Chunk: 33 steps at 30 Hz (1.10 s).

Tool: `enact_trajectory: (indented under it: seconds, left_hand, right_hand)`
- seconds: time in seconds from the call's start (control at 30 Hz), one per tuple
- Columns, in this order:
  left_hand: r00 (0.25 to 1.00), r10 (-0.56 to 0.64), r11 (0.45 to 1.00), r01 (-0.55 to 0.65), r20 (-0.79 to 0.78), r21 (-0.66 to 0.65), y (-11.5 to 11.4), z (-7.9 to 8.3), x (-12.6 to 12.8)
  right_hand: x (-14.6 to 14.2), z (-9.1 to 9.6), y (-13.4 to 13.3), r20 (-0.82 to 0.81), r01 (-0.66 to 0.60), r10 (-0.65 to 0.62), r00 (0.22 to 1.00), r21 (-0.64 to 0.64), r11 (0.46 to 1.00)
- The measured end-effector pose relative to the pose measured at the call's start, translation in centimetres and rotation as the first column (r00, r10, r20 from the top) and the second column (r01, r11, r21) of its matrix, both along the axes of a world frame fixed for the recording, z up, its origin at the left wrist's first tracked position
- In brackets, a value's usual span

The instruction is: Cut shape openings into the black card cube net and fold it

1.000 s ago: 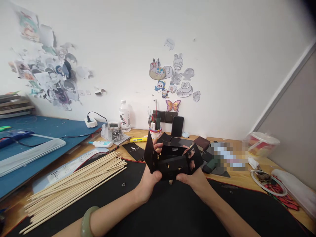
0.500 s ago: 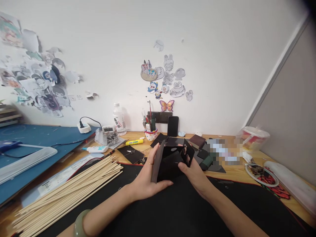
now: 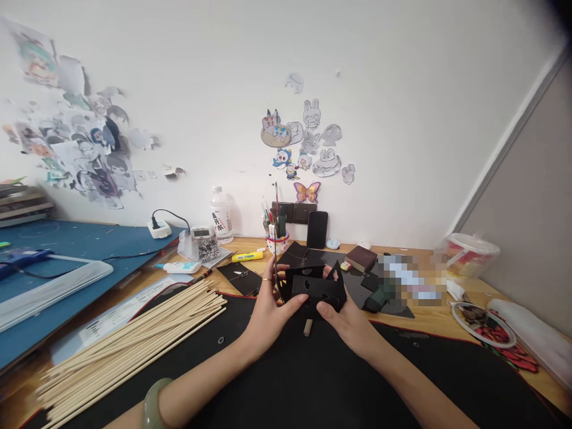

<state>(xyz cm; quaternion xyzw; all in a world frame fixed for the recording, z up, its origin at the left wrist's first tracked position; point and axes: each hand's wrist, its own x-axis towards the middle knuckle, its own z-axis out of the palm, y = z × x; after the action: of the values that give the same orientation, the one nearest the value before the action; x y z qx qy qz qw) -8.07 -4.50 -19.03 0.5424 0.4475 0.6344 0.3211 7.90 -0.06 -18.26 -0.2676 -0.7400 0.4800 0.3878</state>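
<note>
Turned since half a second ago, the black card box [image 3: 328, 289] now faces its cut-out front to the wearer, with the left hand's [image 3: 269, 311] thumb shifted up onto that panel. Fingers of both left and right hand [image 3: 347, 319] grip its two ends over the black mat [image 3: 286, 381], near a small tan stub [image 3: 308, 328]. Pressing thumbs could crease the card at its cut-outs; a slackened left grip could let the upright side splay.

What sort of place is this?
Probably a craft desk against a wall: wooden sticks lie bundled, a cup holds pens, and cut-out drawings decorate the wall.
</note>
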Motion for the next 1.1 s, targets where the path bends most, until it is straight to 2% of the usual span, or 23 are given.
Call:
enact_trajectory:
  seconds: [0.13, 0.27, 0.37, 0.47, 0.67, 0.8, 0.9, 1.0, 1.1]
  left_hand:
    - [1.0, -0.016, 1.0, 0.016, -0.013, -0.003, -0.1, 0.2, 0.0]
    - [0.999, -0.028, 0.998, 0.03, 0.034, -0.049, 0.0, 0.6, -0.2]
    - [0.998, -0.025, 0.993, 0.032, 0.064, -0.112, 0.2, 0.7, -0.4]
    - [0.997, -0.037, 0.994, 0.043, 0.065, -0.102, 0.1, 0.6, -0.5]
    - [0.997, -0.08, 0.996, 0.079, -0.018, -0.033, -0.3, 0.6, -0.5]
    - [0.996, -0.073, 0.997, 0.072, -0.059, -0.019, -0.4, 0.9, -0.6]
    - [0.993, -0.07, 0.997, 0.072, -0.095, 0.018, -0.4, 1.0, -0.7]
    - [0.988, -0.038, 0.997, 0.048, -0.15, 0.066, -0.5, 1.1, -0.7]
    - [0.99, -0.052, 0.997, 0.06, -0.132, 0.055, -0.5, 1.1, -0.7]
  right_hand:
    - [0.1, 0.3, 0.1, 0.037, 0.043, -0.043, 0.998, 0.006, 0.999]
    - [0.6, 1.3, 0.5, -0.062, 0.104, -0.101, 0.993, 0.035, 0.994]
    - [1.1, 2.5, 0.9, -0.066, 0.227, -0.22, 0.973, 0.152, 0.962]
    - [1.5, 3.6, 1.0, 0.014, 0.319, -0.339, 0.941, 0.297, 0.9]
    - [1.9, 4.5, 0.5, 0.26, 0.244, -0.35, 0.9, 0.364, 0.899]
    - [2.1, 4.6, 0.5, 0.306, 0.318, -0.465, 0.831, 0.426, 0.847]
    - [2.2, 4.8, 0.6, 0.356, 0.29, -0.448, 0.82, 0.418, 0.861]
    - [2.4, 5.0, 0.8, 0.379, 0.202, -0.345, 0.858, 0.369, 0.907]
    - [2.6, 5.0, 1.0, 0.311, 0.175, -0.284, 0.907, 0.336, 0.926]
